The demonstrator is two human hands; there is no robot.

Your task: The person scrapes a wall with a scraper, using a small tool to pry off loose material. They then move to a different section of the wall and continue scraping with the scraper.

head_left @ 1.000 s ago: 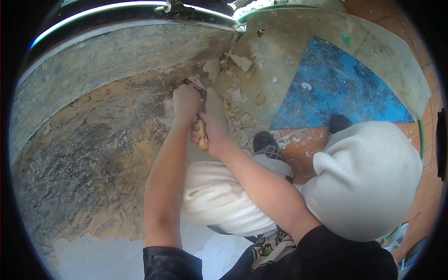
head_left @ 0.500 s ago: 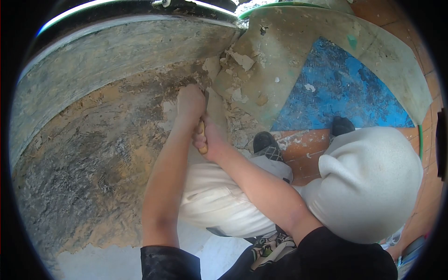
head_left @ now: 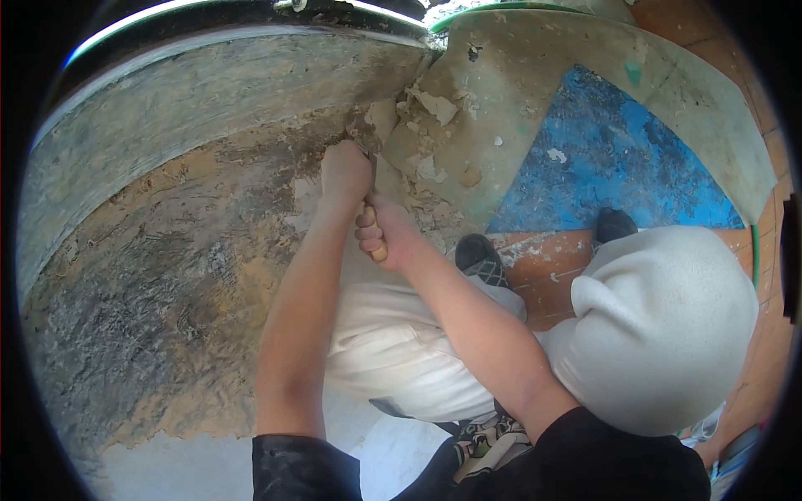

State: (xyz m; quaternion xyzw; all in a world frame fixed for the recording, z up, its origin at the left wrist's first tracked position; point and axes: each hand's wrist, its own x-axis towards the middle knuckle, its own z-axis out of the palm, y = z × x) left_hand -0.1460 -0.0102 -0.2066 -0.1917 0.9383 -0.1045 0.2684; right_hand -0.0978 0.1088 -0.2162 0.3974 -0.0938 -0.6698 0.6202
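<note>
My right hand is wrapped round the pale wooden handle of a scraper. Farther along the same tool, my left hand is closed by its dark metal blade, which shows along the hand's right side. The blade's tip is hidden, close to the lower edge of a rough, stripped wall with brown and grey patches. Loose paint flakes lie just beyond my hands.
A beige sheet with a blue triangular piece covers part of the orange tiled floor. My white-clad knee and dark shoes are at the right. Green hose runs along the sheet's edge.
Both hands have shifted slightly up and to the right with the scraper. The handle's end has swung right, and more of my right fingers shows.
</note>
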